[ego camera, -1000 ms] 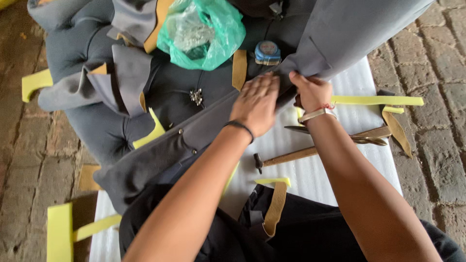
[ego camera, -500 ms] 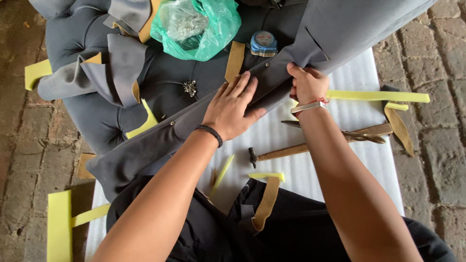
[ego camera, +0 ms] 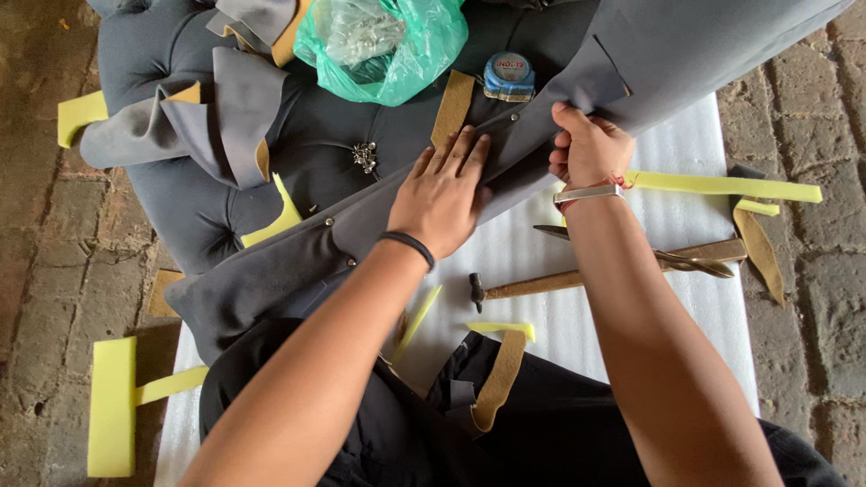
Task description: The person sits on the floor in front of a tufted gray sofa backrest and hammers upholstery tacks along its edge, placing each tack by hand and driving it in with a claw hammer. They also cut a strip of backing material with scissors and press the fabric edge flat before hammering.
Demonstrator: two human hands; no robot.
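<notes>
The left hand (ego camera: 442,194) lies flat, fingers spread and pressed down on a long grey fabric panel (ego camera: 379,225) that runs diagonally across the scene. The right hand (ego camera: 588,149) is closed, pinching the panel's folded edge between thumb and fingers and pulling it toward the body. The panel rests over a dark grey button-tufted upholstered cushion (ego camera: 298,153) on the brick floor (ego camera: 36,234).

To do this well, I judge the flat palm should hold the cloth taut and smooth while the pinching hand keeps the fold even, so that no wrinkle forms along the edge.

The cloth looks matte, thick and pliable, with small metal studs along its lower edge. A cluster of small metal pieces (ego camera: 365,156) sits in one tuft. A crinkled translucent green plastic bag (ego camera: 397,45) lies at the top, beside a round blue tape measure (ego camera: 510,77). Strips of soft yellow foam (ego camera: 722,185) and tan leather-like strips (ego camera: 501,383) are scattered on a ribbed white foam sheet (ego camera: 695,298). A small hammer with a wooden handle (ego camera: 541,284) and a pair of metal scissors (ego camera: 695,263) lie just right of the right forearm.
</notes>
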